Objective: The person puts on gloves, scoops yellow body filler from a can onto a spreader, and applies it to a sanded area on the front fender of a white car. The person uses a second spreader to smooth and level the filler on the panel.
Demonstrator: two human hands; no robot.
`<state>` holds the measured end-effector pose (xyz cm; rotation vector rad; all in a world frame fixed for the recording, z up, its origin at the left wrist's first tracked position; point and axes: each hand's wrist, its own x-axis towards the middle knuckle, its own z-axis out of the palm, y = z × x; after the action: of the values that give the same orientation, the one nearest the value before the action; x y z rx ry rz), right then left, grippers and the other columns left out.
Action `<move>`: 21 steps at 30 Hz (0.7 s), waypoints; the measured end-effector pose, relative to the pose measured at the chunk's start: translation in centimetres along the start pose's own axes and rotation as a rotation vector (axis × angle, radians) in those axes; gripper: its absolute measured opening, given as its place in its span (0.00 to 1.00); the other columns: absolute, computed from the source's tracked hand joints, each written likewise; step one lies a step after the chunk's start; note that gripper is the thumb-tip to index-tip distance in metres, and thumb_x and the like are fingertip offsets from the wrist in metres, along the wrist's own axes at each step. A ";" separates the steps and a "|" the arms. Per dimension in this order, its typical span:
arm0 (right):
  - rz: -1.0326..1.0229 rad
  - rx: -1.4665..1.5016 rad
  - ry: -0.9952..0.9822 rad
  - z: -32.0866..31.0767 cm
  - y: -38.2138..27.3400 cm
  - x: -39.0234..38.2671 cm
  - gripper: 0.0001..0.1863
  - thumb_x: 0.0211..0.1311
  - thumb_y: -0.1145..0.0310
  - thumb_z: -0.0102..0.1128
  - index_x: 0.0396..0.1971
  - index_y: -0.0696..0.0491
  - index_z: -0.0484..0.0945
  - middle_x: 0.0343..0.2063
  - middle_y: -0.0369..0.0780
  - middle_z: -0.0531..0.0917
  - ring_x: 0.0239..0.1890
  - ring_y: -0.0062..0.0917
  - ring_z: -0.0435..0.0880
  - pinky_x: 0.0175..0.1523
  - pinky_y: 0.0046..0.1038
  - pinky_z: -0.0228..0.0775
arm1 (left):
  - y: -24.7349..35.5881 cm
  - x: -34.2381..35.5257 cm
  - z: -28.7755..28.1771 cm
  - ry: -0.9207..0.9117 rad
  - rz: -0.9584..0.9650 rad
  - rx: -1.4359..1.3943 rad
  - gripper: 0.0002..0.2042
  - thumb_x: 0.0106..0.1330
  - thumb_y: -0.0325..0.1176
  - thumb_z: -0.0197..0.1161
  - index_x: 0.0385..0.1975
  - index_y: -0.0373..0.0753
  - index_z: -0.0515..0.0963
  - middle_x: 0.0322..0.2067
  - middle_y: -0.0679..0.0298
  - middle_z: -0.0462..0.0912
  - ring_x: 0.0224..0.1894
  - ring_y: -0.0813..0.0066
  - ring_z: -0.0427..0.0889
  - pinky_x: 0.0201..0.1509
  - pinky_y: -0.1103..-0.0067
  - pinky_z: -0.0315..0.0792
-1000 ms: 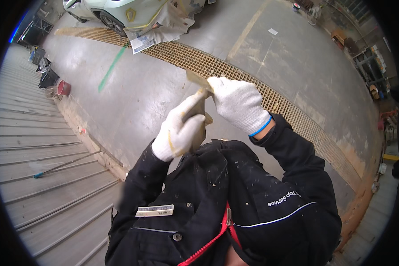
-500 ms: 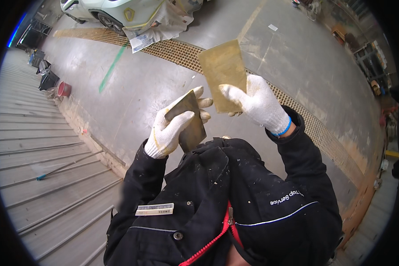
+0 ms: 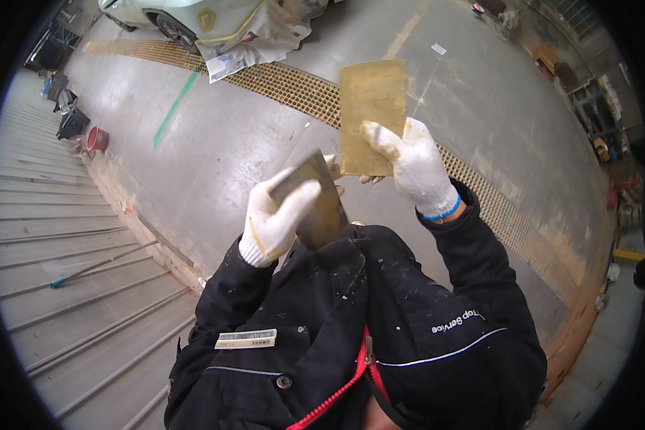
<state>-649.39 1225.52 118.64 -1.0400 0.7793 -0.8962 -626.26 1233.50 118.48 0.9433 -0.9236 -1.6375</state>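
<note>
My left hand [image 3: 264,228], in a white knit glove, is closed around a dark grey rectangular plate [image 3: 325,216] with yellowish smears. Its thumb lies across the face, and the fingers are mostly behind. In my right hand [image 3: 421,173], also gloved in white, is a thin tan rectangular plate [image 3: 374,89], its face coated in yellowish-brown streaks. The right thumb presses on the front while fingertips show under the lower edge. Both plates are held up before my chest, tan one farther out and right, with a small gap between them. The left hand is slightly blurred.
A pale car [image 3: 193,21] partly draped in masking sheet [image 3: 244,46] stands at the far left. A floor grating [image 3: 287,84] runs diagonally across the grey floor. A red bucket [image 3: 97,138] sits by the ribbed panels at left, where a long-handled tool [image 3: 104,265] lies.
The tan plate has shifted right and turned more upright. My left hand has come slightly closer to my body, and its dark plate has moved a little right.
</note>
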 end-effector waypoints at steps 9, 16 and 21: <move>-0.243 0.226 0.364 4.6 5.4 -2.1 0.19 0.81 0.61 0.62 0.53 0.64 0.82 0.44 0.45 0.90 0.44 0.30 0.92 0.49 0.36 0.88 | -2.0 -0.5 -1.4 0.448 0.095 -0.302 0.12 0.76 0.31 0.66 0.54 0.35 0.82 0.43 0.62 0.87 0.43 0.70 0.87 0.48 0.72 0.81; -0.279 0.113 0.366 6.9 5.5 -2.4 0.10 0.73 0.74 0.70 0.50 0.60 0.86 0.43 0.35 0.90 0.41 0.17 0.87 0.48 0.24 0.80 | -1.8 -1.3 -1.5 0.487 0.162 -0.312 0.11 0.76 0.32 0.67 0.53 0.34 0.82 0.44 0.63 0.87 0.44 0.71 0.86 0.50 0.74 0.80; -0.165 0.061 0.347 8.3 5.1 -2.7 0.15 0.65 0.79 0.77 0.51 0.60 0.86 0.44 0.37 0.90 0.43 0.19 0.88 0.50 0.24 0.82 | -1.3 -1.3 -1.6 0.502 0.165 -0.316 0.12 0.77 0.33 0.68 0.53 0.34 0.82 0.44 0.62 0.87 0.45 0.72 0.86 0.51 0.74 0.81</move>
<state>-642.10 1232.30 116.74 -0.9155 0.9570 -1.2554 -625.05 1234.87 116.87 0.9646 -0.3755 -1.2723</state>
